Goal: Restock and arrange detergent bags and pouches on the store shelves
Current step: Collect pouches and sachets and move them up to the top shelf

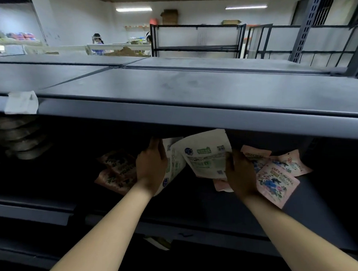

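Reaching under the top shelf (195,115), both arms deep into the dark bay below it. My left hand (151,165) is cupped against the left side of a white-and-green pouch (173,166), fingers curled over its upper edge. My right hand (239,171) holds the right edge of a second white-and-green pouch (204,157), which stands tilted with its top nearly touching the underside of the shelf above. So each grip is clenched on a pouch, though fingertips are hidden behind the packs.

Step in hand, as I judge it: arranging, not fetching. The two white packs are being squared up between my hands on the middle shelf (307,194).

Around them:
- pink floral pouches (275,184) lie flat and fanned just right of my right hand, overlapping each other, one partly under my wrist.
- darker pinkish pouches (118,171) lie left of my left hand, dim, print unreadable.
- a stack of grey bags (18,139) sits far left in shadow.

Next move likely calls for pressing the two white packs together, standing them upright, and sliding them back without catching the shelf lip above. After that, the loose pink ones want gathering and facing forward. Headroom looks tight and the packs are floppy; they may slump once released.
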Demonstrator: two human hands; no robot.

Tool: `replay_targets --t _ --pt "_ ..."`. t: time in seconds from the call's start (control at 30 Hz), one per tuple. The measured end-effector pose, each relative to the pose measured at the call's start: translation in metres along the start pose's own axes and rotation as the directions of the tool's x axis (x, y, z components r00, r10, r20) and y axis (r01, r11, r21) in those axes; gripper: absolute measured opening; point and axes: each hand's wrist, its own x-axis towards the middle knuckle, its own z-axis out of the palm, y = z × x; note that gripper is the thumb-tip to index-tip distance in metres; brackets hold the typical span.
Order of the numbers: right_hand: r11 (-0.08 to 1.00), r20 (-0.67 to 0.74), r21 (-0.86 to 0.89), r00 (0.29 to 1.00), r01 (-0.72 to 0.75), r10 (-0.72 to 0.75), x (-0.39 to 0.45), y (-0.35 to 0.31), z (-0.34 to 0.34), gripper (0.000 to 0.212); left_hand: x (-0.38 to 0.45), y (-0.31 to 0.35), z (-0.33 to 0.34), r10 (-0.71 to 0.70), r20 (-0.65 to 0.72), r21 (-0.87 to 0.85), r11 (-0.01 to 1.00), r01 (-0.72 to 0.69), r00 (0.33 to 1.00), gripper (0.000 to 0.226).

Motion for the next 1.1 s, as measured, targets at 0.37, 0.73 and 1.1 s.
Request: replay_targets --t 0.37,0.73,1.1 --pt "0.899 0.424 0.338 0.898 -0.280 0.120 -0.023 0.024 0.000 0.048 -0.059 0.011 0.026 -0.319 0.285 -0.158 0.915 0.372 0.904 0.044" --pt "0.895 0.196 0.373 0.964 -0.245 0.183 -0.044 0.018 -0.046 0.033 -0.071 0.051 0.004 -0.183 0.013 0.065 0.981 0.182 0.983 0.027" --pt "0.956 -0.325 0.246 0.915 -0.162 0.239 -0.107 0.009 -0.177 0.012 -0.128 0.159 -0.059 0.034 -0.093 -0.038 0.999 -0.038 0.995 0.014"
